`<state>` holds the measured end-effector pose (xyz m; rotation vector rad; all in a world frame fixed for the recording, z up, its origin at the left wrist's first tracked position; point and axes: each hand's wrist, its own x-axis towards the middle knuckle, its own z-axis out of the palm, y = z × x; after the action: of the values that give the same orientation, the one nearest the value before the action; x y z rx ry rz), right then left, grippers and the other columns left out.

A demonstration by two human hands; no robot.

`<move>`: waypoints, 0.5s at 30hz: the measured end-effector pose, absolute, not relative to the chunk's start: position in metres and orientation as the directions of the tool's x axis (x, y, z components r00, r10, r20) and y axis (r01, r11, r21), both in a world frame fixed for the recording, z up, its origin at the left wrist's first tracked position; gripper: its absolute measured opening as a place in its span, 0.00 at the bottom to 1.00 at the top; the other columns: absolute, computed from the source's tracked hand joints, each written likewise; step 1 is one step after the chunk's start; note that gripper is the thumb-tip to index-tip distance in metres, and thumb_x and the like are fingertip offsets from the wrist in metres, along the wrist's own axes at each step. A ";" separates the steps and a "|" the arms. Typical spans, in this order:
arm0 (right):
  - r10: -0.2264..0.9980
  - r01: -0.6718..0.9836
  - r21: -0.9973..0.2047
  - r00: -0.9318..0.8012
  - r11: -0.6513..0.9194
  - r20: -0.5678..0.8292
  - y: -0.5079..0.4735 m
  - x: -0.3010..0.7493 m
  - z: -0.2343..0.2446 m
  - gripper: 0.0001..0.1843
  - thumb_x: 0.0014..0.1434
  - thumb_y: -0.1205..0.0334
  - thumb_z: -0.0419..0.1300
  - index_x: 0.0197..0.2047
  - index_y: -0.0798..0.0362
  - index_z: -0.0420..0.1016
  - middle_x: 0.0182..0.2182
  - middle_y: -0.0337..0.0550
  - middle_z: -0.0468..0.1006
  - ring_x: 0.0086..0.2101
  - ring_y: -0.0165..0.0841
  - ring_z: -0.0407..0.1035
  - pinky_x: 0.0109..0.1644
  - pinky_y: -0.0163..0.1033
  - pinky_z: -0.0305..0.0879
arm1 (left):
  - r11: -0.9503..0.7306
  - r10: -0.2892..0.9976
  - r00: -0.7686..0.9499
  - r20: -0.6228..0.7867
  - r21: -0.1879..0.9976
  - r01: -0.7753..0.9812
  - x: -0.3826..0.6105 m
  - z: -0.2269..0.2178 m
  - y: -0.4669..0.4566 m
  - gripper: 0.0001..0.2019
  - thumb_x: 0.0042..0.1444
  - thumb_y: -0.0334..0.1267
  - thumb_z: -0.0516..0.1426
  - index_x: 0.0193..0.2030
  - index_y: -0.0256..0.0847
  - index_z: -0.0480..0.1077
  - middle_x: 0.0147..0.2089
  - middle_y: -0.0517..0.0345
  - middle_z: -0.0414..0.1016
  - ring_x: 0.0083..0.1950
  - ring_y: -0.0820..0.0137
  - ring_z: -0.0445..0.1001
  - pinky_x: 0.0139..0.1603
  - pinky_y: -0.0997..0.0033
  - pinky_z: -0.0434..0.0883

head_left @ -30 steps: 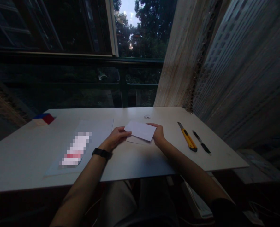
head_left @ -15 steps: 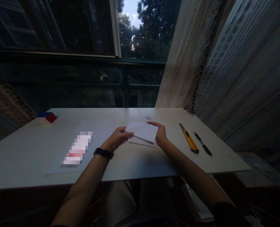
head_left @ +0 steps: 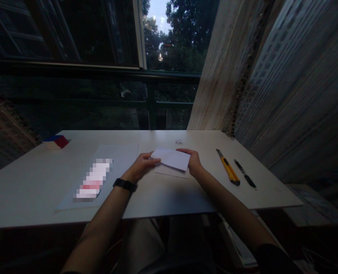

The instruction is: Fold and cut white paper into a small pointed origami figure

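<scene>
Between my two hands is a small white sheet of paper, tilted and raised a little above the table. My left hand, with a black watch on the wrist, pinches its left edge, thumb on top. Along the right edge, my right hand grips the same sheet with its fingers partly hidden behind it. Under the held sheet, another white piece of paper shows its near edge; whether the two are joined I cannot tell.
The white table carries a yellow utility knife and a black pen at right. A larger white sheet lies at left beneath a blurred-out item. Farther back are a coloured cube and a small white object.
The held sheet has tipped slightly flatter, its far edge a little lower. My right fingers shifted slightly with it; the other things stay put.
</scene>
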<state>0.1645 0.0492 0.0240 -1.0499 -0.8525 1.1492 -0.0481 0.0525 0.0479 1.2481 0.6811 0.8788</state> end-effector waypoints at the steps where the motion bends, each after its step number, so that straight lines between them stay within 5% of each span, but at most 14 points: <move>1: 0.976 -0.293 -0.953 0.219 0.075 0.010 0.049 0.164 0.025 0.12 0.33 0.68 0.61 0.27 0.54 0.78 0.25 0.42 0.79 0.25 0.35 0.71 0.33 0.39 0.66 | 0.075 0.858 0.512 0.033 0.979 -0.189 -0.049 0.047 0.054 0.09 0.44 0.33 0.62 0.34 0.34 0.76 0.43 0.49 0.74 0.41 0.69 0.71 0.41 0.72 0.67; 7: 0.988 -0.313 -0.948 0.153 0.050 0.001 0.046 0.167 0.031 0.20 0.30 0.71 0.64 0.33 0.53 0.78 0.26 0.41 0.79 0.26 0.34 0.72 0.33 0.39 0.66 | 0.020 0.879 0.468 0.095 0.972 -0.235 -0.051 0.046 0.057 0.09 0.44 0.34 0.62 0.34 0.35 0.76 0.58 0.48 0.63 0.50 0.63 0.67 0.42 0.69 0.68; 15: 0.999 -0.345 -0.938 0.046 0.008 -0.009 0.044 0.171 0.028 0.20 0.30 0.68 0.69 0.32 0.55 0.78 0.25 0.40 0.78 0.25 0.33 0.70 0.34 0.40 0.66 | 0.061 0.912 0.397 0.102 0.924 -0.378 -0.049 0.050 0.055 0.14 0.44 0.37 0.63 0.38 0.38 0.69 0.52 0.49 0.68 0.44 0.68 0.72 0.37 0.69 0.70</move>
<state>0.1712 0.0444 0.0283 -0.9682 -0.9135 1.3224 -0.0494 0.0552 0.0504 1.1057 0.6106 1.0733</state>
